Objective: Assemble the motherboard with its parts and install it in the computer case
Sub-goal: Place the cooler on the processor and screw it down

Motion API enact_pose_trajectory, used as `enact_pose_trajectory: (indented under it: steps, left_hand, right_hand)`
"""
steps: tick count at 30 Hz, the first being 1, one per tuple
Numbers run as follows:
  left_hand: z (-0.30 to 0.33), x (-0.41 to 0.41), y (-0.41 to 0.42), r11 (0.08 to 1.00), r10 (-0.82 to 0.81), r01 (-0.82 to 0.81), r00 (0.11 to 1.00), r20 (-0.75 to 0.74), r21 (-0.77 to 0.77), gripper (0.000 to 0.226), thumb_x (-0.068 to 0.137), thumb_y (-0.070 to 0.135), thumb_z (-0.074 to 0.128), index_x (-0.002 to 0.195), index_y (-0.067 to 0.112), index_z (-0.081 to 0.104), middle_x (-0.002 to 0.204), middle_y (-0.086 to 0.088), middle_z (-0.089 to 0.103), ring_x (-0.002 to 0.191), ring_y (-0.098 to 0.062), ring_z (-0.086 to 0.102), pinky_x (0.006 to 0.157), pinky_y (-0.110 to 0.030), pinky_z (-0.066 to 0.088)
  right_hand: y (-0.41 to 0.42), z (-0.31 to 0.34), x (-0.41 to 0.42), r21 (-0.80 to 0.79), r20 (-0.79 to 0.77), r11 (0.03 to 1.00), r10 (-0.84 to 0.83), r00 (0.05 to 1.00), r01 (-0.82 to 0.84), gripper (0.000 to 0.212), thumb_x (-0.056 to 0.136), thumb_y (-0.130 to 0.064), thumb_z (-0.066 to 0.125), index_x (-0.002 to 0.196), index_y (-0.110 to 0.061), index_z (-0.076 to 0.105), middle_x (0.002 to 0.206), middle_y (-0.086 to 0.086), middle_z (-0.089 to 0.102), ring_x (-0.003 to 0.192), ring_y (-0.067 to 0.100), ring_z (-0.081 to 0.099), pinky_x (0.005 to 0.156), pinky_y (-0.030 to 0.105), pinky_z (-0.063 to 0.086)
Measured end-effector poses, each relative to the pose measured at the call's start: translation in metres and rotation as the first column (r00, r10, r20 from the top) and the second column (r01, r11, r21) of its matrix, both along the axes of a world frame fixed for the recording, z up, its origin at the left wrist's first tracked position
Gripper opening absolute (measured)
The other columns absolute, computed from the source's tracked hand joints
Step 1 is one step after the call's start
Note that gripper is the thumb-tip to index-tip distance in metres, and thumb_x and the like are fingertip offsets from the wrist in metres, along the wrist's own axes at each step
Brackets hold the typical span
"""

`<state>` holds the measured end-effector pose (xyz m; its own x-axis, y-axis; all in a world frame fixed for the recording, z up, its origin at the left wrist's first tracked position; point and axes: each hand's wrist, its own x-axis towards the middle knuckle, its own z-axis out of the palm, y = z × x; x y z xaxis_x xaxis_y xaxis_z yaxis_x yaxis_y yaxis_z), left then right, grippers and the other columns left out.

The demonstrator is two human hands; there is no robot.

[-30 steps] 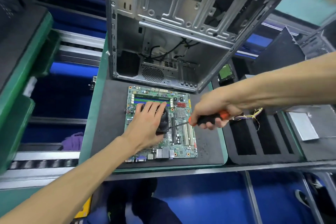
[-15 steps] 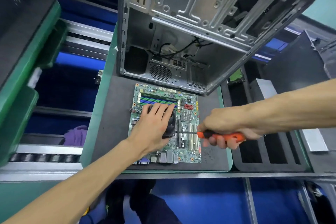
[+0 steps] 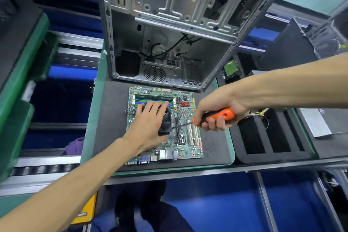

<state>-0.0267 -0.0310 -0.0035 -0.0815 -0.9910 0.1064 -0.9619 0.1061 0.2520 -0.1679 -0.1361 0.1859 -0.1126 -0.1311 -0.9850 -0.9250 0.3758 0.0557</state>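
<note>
Motherboard point(image 3: 185, 145) lies flat on the dark foam mat point(image 3: 111, 118) in front of me, its port row toward my body; my left hand point(image 3: 150, 120) rests on the black cooler fan point(image 3: 166, 122) near the board's middle, fingers straight and laid side by side across its top, pressing down rather than curling round it; my right hand point(image 3: 219, 107) grips the orange handle of the screwdriver point(image 3: 218, 115), fingers wrapped under it and thumb over; the thin shaft slants down and left, its tip at the fan's right edge, whether it sits in a screw I cannot tell; beyond the board, just past its far edge, the open computer case point(image 3: 169, 30) stands with loose black cables inside; to the right a black foam tray point(image 3: 271, 137) with long slots sits beside the mat, well apart from the board.
</note>
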Motion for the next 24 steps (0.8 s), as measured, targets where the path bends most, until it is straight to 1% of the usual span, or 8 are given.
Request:
enact_pose_trajectory:
  steps: [3,6,8,11,13,16,20,24]
  left_hand:
    - [0.000,0.001,0.001,1.000,0.006,-0.006,1.000,-0.008,0.003,0.101,0.066,0.058,0.071,0.148,0.009,0.039,0.131,-0.007,0.054,0.119,-0.026,0.048,0.101,-0.046,0.039]
    - [0.000,0.001,0.000,1.000,0.007,-0.007,1.000,-0.006,0.008,0.101,0.065,0.057,0.073,0.148,0.009,0.039,0.131,-0.007,0.054,0.120,-0.026,0.048,0.102,-0.046,0.038]
    - [-0.001,0.001,0.000,1.000,0.005,-0.005,1.000,-0.006,-0.003,0.101,0.065,0.057,0.074,0.147,0.008,0.041,0.130,-0.008,0.055,0.118,-0.028,0.050,0.100,-0.046,0.040]
    - [-0.003,0.000,-0.001,0.999,0.003,-0.003,1.000,-0.008,-0.034,0.100,0.064,0.055,0.076,0.145,0.006,0.044,0.128,-0.009,0.057,0.117,-0.028,0.052,0.099,-0.047,0.041]
    - [-0.005,-0.001,-0.001,0.998,0.005,-0.005,1.000,-0.004,-0.057,0.101,0.062,0.054,0.078,0.144,0.005,0.045,0.128,-0.010,0.058,0.116,-0.029,0.053,0.098,-0.047,0.043]
    - [-0.008,-0.002,0.000,0.996,-0.004,0.003,1.000,-0.018,-0.092,0.101,0.062,0.052,0.078,0.144,0.003,0.046,0.128,-0.011,0.057,0.115,-0.029,0.054,0.097,-0.048,0.044]
    - [-0.008,-0.003,-0.001,0.993,-0.003,-0.001,1.000,-0.030,-0.116,0.101,0.059,0.052,0.078,0.142,0.004,0.047,0.125,-0.010,0.059,0.113,-0.029,0.054,0.096,-0.048,0.044]
    - [-0.002,0.000,0.000,0.997,-0.012,0.012,1.000,-0.006,-0.074,0.102,0.065,0.058,0.074,0.146,0.006,0.042,0.129,-0.009,0.057,0.117,-0.028,0.052,0.100,-0.047,0.040]
  right_hand:
    - [-0.003,0.004,0.002,-0.250,-0.022,0.828,0.514,0.857,-0.503,0.030,0.102,-0.022,0.057,0.075,-0.008,0.058,0.057,0.002,0.057,0.040,0.012,0.052,0.036,0.016,0.040]
    - [0.004,0.014,0.002,-0.399,-0.384,-0.163,0.923,0.003,-0.902,0.040,0.105,-0.036,0.043,0.081,-0.009,0.060,0.065,0.007,0.055,0.063,0.029,0.060,0.058,0.025,0.047]
    - [0.008,0.014,0.005,-0.374,-0.432,-0.463,0.854,-0.291,-0.803,0.030,0.102,-0.028,0.041,0.082,-0.011,0.056,0.074,0.013,0.057,0.065,0.034,0.052,0.064,0.035,0.052]
    - [0.008,0.009,0.004,-0.397,-0.382,-0.274,0.917,-0.114,-0.876,0.031,0.100,-0.026,0.045,0.080,-0.008,0.060,0.078,0.014,0.065,0.059,0.031,0.051,0.058,0.031,0.052]
    - [0.008,0.001,0.005,-0.381,-0.239,0.249,0.903,0.356,-0.890,0.036,0.101,-0.024,0.046,0.077,-0.003,0.064,0.067,0.013,0.065,0.050,0.026,0.053,0.045,0.021,0.041]
    - [0.002,-0.007,0.011,-0.135,-0.086,0.958,0.242,0.966,-0.252,0.032,0.102,-0.018,0.045,0.078,-0.004,0.060,0.050,0.000,0.047,0.031,0.009,0.036,0.028,0.014,0.024]
    - [-0.003,0.002,0.015,0.062,-0.076,0.956,-0.282,0.956,0.287,0.035,0.104,-0.021,0.044,0.097,0.008,0.062,0.055,-0.001,0.043,0.030,0.006,0.035,0.024,0.016,0.027]
    - [-0.005,0.002,0.003,0.122,-0.025,0.935,-0.332,0.943,0.333,0.037,0.104,-0.022,0.046,0.101,0.010,0.064,0.058,-0.001,0.043,0.032,0.006,0.036,0.025,0.016,0.028]
